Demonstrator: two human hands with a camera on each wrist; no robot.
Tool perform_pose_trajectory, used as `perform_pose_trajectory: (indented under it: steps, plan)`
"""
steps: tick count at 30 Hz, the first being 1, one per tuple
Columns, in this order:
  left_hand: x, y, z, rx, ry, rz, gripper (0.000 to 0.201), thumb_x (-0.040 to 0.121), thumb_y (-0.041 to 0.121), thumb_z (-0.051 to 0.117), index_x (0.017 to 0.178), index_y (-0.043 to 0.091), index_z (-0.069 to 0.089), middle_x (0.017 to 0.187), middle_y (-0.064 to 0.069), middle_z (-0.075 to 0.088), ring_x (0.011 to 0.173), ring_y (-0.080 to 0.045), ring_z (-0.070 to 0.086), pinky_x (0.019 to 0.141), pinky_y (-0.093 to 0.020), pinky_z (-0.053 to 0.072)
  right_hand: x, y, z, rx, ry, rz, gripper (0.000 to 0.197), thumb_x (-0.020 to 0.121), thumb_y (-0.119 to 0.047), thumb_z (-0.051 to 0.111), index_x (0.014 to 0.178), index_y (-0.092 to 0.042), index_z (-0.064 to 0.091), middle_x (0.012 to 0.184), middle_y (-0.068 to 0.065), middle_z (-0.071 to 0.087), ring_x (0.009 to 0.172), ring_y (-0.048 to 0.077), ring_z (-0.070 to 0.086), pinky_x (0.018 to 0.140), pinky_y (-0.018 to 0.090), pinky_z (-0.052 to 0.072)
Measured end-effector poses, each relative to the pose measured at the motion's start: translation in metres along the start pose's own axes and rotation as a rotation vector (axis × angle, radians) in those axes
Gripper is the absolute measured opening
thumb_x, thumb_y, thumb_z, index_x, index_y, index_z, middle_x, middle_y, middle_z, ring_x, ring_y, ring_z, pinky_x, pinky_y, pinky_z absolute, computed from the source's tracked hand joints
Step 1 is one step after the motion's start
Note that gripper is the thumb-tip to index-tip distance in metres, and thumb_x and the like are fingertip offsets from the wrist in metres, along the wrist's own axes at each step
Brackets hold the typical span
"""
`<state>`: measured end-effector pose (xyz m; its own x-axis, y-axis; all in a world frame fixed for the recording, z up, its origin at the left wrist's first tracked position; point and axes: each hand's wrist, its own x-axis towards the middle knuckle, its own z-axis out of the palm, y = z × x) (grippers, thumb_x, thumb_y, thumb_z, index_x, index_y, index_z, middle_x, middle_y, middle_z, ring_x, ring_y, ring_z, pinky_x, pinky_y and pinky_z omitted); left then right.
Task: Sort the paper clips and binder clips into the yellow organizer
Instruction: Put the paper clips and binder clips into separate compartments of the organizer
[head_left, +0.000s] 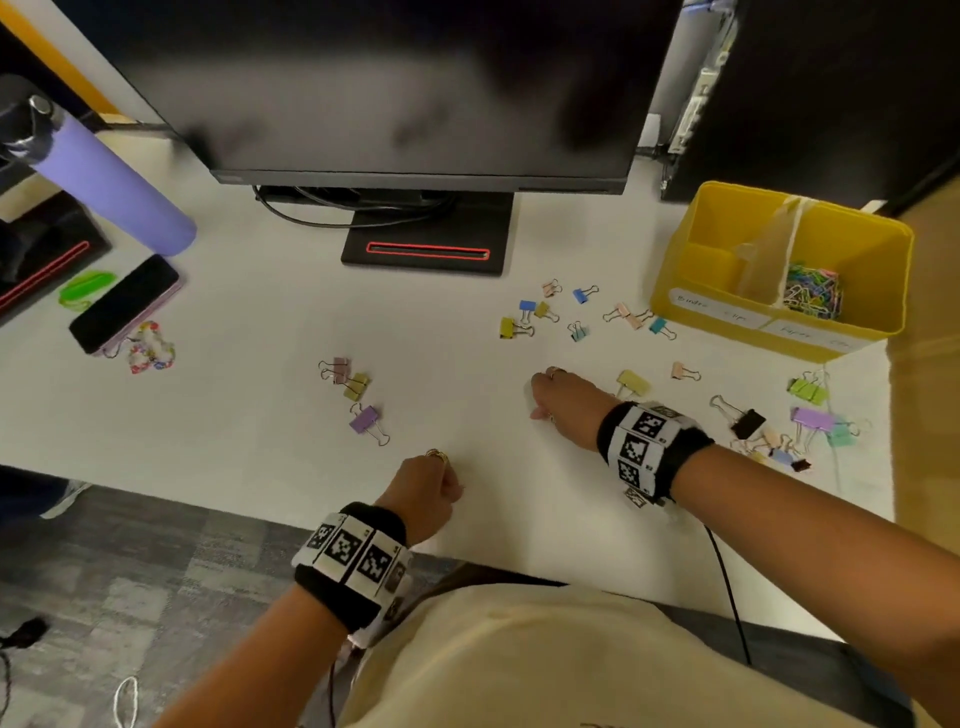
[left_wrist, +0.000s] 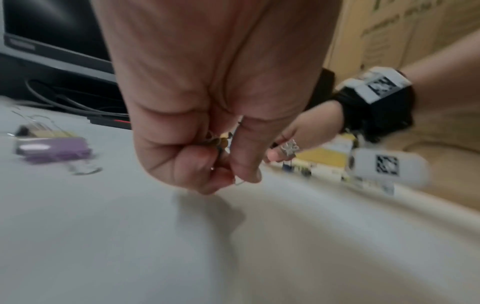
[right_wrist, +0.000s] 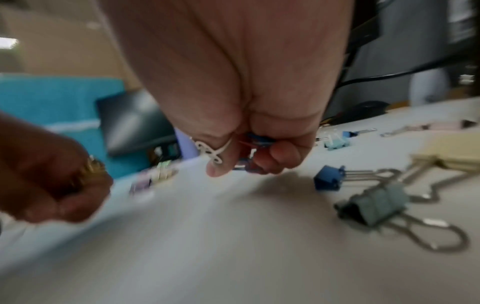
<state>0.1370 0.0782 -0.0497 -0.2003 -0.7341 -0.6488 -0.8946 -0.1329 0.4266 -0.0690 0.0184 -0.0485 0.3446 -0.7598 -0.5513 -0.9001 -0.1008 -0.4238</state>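
The yellow organizer (head_left: 670, 260) stands at the back right of the white desk. Its right compartment holds a heap of coloured paper clips (head_left: 813, 291). Several binder clips (head_left: 576, 312) lie scattered in front of it, and more (head_left: 810, 421) near the right edge. A purple binder clip (head_left: 365, 420) and an olive one (head_left: 356, 386) lie to the left. My left hand (head_left: 447, 480) hovers near the front edge, its fingers curled round small paper clips (left_wrist: 218, 142). My right hand (head_left: 540, 400) is low over the desk centre and pinches red and blue paper clips (right_wrist: 249, 142).
A monitor on a black stand (head_left: 426, 239) fills the back centre, with a dark computer tower (head_left: 805, 93) behind the organizer. At the left lie a phone (head_left: 124, 304), a beaded bracelet (head_left: 150, 348) and a purple bottle (head_left: 119, 182). Blue (right_wrist: 328, 180) and teal (right_wrist: 376, 202) binder clips sit just right of my right hand.
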Motion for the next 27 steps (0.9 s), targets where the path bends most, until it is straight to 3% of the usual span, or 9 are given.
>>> perform_pose_trajectory:
  steps: [4,7,10,13,17,19,22,25,27]
  plan:
    - [0.019,0.046,-0.026,-0.209,-0.128,0.090,0.031,0.093,-0.003,0.040,0.070,0.019,0.042,0.073,0.005,0.046,0.079,-0.014,0.048,0.069,-0.018,0.040,-0.034,0.025,-0.017,0.510,0.104,0.125,0.030,0.091,0.004,0.034,0.072,-0.020,0.037,0.096,0.011,0.058,0.092,0.024,0.054,0.068,0.021,0.039]
    - [0.036,0.119,-0.043,-0.268,-0.209,0.251,0.023,0.095,-0.004,0.033,0.102,0.008,0.051,0.072,0.007,0.041,0.064,-0.008,0.039,0.054,-0.012,0.035,-0.073,0.055,-0.046,0.851,0.231,0.222,0.033,0.086,0.016,0.024,0.077,-0.008,0.046,0.074,0.000,0.045,0.062,0.011,0.041,0.042,0.007,0.034]
    - [0.052,0.214,-0.052,-0.307,-0.320,0.397,0.028,0.094,-0.003,0.034,0.114,0.009,0.050,0.076,0.000,0.041,0.061,-0.007,0.039,0.053,-0.017,0.033,-0.109,0.095,-0.079,1.032,0.454,0.332,0.028,0.090,0.011,0.027,0.087,-0.004,0.050,0.072,-0.001,0.043,0.056,0.013,0.036,0.041,0.015,0.029]
    - [0.068,0.308,-0.049,-0.270,-0.315,0.465,0.031,0.096,0.003,0.035,0.123,-0.002,0.050,0.068,0.000,0.041,0.054,-0.005,0.043,0.051,-0.016,0.035,-0.124,0.138,-0.109,1.046,0.728,0.471,0.034,0.092,0.007,0.032,0.074,-0.010,0.054,0.071,0.000,0.046,0.054,0.013,0.040,0.035,0.011,0.035]
    - [0.092,0.376,-0.035,-0.137,-0.179,0.542,0.036,0.097,0.008,0.036,0.126,-0.009,0.049,0.065,0.004,0.040,0.057,-0.008,0.041,0.054,-0.015,0.039,-0.116,0.177,-0.132,1.128,0.870,0.564,0.023,0.092,0.004,0.036,0.105,-0.003,0.054,0.086,0.011,0.053,0.069,0.019,0.053,0.061,0.025,0.054]
    - [0.095,0.396,-0.030,-0.116,-0.174,0.452,0.033,0.098,0.006,0.034,0.117,-0.013,0.052,0.064,0.002,0.037,0.061,-0.013,0.042,0.052,-0.012,0.033,-0.114,0.184,-0.136,1.094,0.811,0.567,0.031,0.091,0.002,0.038,0.119,-0.002,0.051,0.094,0.011,0.055,0.084,0.023,0.053,0.073,0.035,0.048]
    - [0.099,0.400,-0.025,0.105,-0.090,0.505,0.033,0.099,0.006,0.032,0.098,-0.016,0.057,0.086,-0.022,0.057,0.091,-0.029,0.059,0.074,-0.026,0.047,-0.132,0.183,-0.128,0.985,0.843,0.473,0.040,0.091,0.001,0.044,0.130,-0.007,0.043,0.102,0.003,0.055,0.092,0.016,0.050,0.075,0.023,0.043]
    - [0.102,0.364,-0.017,0.078,0.130,0.681,0.026,0.094,0.014,0.045,0.108,-0.001,0.061,0.112,-0.017,0.064,0.106,-0.031,0.060,0.093,-0.037,0.049,-0.168,0.181,-0.095,0.676,0.984,0.448,0.033,0.086,0.002,0.054,0.117,-0.008,0.056,0.106,0.004,0.059,0.094,0.015,0.054,0.074,0.015,0.043]
    - [0.093,0.330,-0.002,0.195,0.108,0.785,0.022,0.092,0.012,0.048,0.107,0.007,0.063,0.116,-0.010,0.063,0.110,-0.023,0.057,0.097,-0.034,0.048,-0.184,0.184,-0.065,0.503,0.829,0.520,0.041,0.079,-0.008,0.068,0.117,-0.016,0.055,0.116,0.002,0.057,0.102,0.018,0.053,0.074,0.020,0.043]
